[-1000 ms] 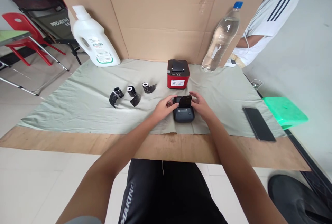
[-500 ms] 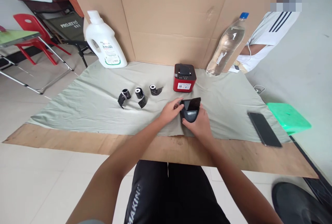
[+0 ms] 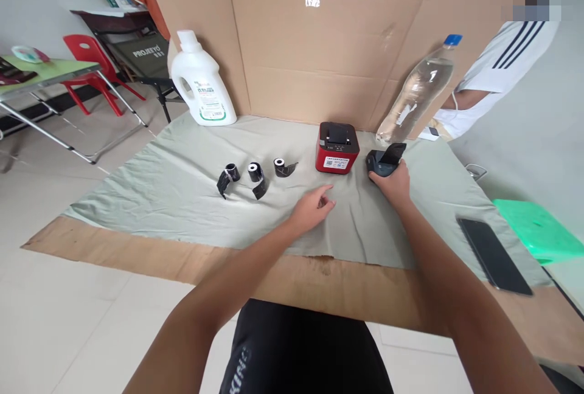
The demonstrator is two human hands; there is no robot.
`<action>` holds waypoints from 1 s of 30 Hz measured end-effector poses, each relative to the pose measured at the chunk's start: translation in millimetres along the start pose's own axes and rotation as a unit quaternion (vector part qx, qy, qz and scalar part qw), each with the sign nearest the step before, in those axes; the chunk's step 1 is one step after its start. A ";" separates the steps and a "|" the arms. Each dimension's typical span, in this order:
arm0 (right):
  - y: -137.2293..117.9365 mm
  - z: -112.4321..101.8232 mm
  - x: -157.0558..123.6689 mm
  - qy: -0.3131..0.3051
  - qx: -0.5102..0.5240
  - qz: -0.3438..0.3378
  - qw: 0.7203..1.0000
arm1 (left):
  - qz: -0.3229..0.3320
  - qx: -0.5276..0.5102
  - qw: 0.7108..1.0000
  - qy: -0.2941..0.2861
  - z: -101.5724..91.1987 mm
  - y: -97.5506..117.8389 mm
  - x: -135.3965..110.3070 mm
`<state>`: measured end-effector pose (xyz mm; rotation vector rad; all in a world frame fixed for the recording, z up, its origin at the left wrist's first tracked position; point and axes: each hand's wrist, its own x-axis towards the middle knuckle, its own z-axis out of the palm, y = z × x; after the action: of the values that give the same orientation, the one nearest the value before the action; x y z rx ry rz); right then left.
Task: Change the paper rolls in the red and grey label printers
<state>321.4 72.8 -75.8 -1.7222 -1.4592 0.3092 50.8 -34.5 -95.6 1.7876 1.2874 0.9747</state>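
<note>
My right hand (image 3: 395,183) is wrapped round a small black receipt printer (image 3: 382,163), to the right of a red and black receipt printer (image 3: 336,149). A dark strip (image 3: 395,152) sticks up from the black one. My left hand (image 3: 312,209) is over the cloth in front of the red printer, index finger stretched out and thumb apart, holding nothing. Farther left stand three black paper rolls, each with a loose tail: a left roll (image 3: 232,171), a middle roll (image 3: 255,171) and a right roll (image 3: 280,166).
A white detergent bottle (image 3: 203,81) and a clear water bottle (image 3: 417,93) stand before a cardboard screen (image 3: 314,47). A phone (image 3: 494,255) lies at the right on the grey cloth (image 3: 150,199). Beyond are a green stool (image 3: 538,230) and a person in a white sleeve (image 3: 524,53).
My right hand has carried the black printer away to the right, beside the red one. My left hand has let go of it and stays near the middle. The view has shifted slightly.
</note>
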 end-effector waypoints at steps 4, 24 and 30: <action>-10.0 -7.9 -11.2 0.065 -0.004 -0.033 0.997 | 0.024 -0.053 0.996 0.063 -4.5 -10.4 12.6; -49.1 39.6 -27.1 -0.118 0.184 -0.170 0.961 | 0.118 -0.241 0.963 0.034 -20.5 -10.0 79.0; -57.2 -9.1 -112.2 -0.101 0.167 -0.232 0.953 | 0.127 -0.142 0.982 0.001 -21.8 4.7 -25.8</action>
<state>254.8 -33.8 -64.7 -1.0647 -1.7910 0.4545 28.0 -57.8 -85.8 1.7504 0.8821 1.2329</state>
